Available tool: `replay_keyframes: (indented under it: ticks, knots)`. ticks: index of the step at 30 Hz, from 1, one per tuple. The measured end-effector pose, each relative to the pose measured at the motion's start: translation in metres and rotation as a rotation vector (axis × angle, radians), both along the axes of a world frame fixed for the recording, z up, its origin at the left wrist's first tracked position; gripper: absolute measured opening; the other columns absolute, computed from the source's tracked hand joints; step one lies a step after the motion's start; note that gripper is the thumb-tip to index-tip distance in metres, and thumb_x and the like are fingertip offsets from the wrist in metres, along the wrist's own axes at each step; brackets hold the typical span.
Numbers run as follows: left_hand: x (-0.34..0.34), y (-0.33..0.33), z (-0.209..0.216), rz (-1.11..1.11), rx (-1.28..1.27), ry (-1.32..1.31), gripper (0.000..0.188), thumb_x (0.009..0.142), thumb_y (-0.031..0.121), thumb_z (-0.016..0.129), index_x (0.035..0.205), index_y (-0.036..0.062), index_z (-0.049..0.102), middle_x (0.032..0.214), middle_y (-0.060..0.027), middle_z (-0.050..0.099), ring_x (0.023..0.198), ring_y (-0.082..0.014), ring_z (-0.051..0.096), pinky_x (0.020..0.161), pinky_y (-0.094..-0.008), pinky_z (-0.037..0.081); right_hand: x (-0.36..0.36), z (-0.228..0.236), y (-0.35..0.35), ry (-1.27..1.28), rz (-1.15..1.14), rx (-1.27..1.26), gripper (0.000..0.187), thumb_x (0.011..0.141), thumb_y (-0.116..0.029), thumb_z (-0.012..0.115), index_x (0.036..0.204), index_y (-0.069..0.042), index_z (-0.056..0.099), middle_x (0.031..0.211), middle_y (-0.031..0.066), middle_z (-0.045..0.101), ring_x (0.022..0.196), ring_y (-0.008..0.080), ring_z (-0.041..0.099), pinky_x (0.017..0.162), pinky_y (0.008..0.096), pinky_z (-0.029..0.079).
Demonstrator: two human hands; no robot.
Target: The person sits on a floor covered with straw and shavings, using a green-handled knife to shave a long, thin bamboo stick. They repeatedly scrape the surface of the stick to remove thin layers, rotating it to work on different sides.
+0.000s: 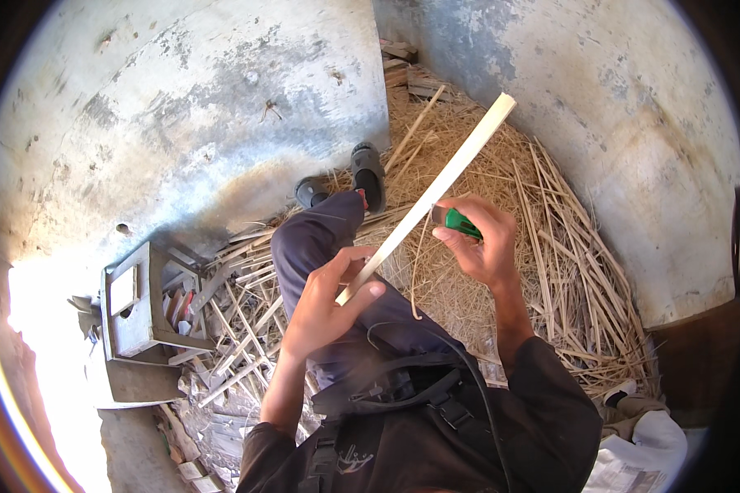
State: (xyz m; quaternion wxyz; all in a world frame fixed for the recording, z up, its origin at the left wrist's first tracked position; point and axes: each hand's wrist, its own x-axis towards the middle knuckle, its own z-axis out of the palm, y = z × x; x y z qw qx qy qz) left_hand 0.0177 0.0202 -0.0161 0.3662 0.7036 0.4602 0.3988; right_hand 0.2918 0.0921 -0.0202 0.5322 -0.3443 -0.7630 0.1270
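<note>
The pale wooden strip (427,200) is likely light, stiff and prone to splinter; its lower end suits the grip. It runs diagonally from centre to upper right of the frame, its lower end held between thumb and curled fingers of the left hand (321,302); the right hand (491,240) grips a green-handled blade (460,223) just beside the strip's middle.

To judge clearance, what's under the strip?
Under the strip: trousers near the left hand, straw farther along. Whatever it directly covers can't be seen.

Workshop: heaped shavings (469,300), wooden strips (580,283)
</note>
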Motion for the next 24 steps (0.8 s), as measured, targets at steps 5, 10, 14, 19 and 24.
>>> replay_keyframes:
  ticks: [5,10,14,19,24]
  knots:
    - [0.015,0.012,0.009,-0.025,-0.087,-0.156,0.035,0.110,0.012,0.067,0.143,-0.0022,0.070,0.084,-0.0026,0.065,0.074,-0.0091,0.057,0.069,-0.0285,0.048,-0.004,0.005,-0.003,0.041,-0.037,0.119,0.038,0.094,-0.024,0.087,0.125,-0.002,0.080,0.086,0.0097,0.076,0.072,0.0202,0.076,0.063,0.0318,0.058]
    - [0.015,0.004,0.001,0.081,0.124,-0.070,0.033,0.106,0.007,0.071,0.137,-0.0031,0.074,0.078,-0.0050,0.057,0.066,-0.0108,0.048,0.062,-0.0285,0.041,-0.003,0.005,-0.008,0.001,-0.050,0.110,0.042,0.096,-0.024,0.085,0.132,-0.003,0.078,0.087,0.0090,0.077,0.071,0.0198,0.075,0.063,0.0316,0.058]
    - [0.013,-0.005,0.006,0.124,0.176,-0.012,0.031,0.105,0.006,0.073,0.134,-0.0052,0.074,0.073,-0.0058,0.050,0.064,-0.0119,0.045,0.061,-0.0300,0.039,-0.008,0.000,-0.008,0.017,-0.076,0.140,0.033,0.096,-0.024,0.085,0.121,-0.003,0.079,0.086,0.0089,0.077,0.067,0.0206,0.075,0.061,0.0320,0.058]
    - [0.015,-0.019,0.006,0.210,0.146,-0.014,0.030,0.104,0.004,0.073,0.132,-0.0072,0.074,0.072,-0.0069,0.045,0.064,-0.0113,0.044,0.061,-0.0293,0.040,-0.014,-0.005,-0.006,-0.004,-0.089,0.174,0.023,0.096,-0.017,0.084,0.103,0.003,0.074,0.084,0.0127,0.074,0.067,0.0227,0.072,0.059,0.0335,0.054]
    - [0.019,-0.024,0.011,0.218,0.134,0.011,0.027,0.105,0.003,0.073,0.129,-0.0090,0.074,0.072,-0.0078,0.046,0.065,-0.0114,0.044,0.061,-0.0293,0.039,-0.014,-0.013,-0.003,0.015,-0.119,0.219,0.025,0.096,-0.019,0.084,0.103,0.003,0.074,0.080,0.0120,0.073,0.065,0.0233,0.071,0.057,0.0337,0.053]
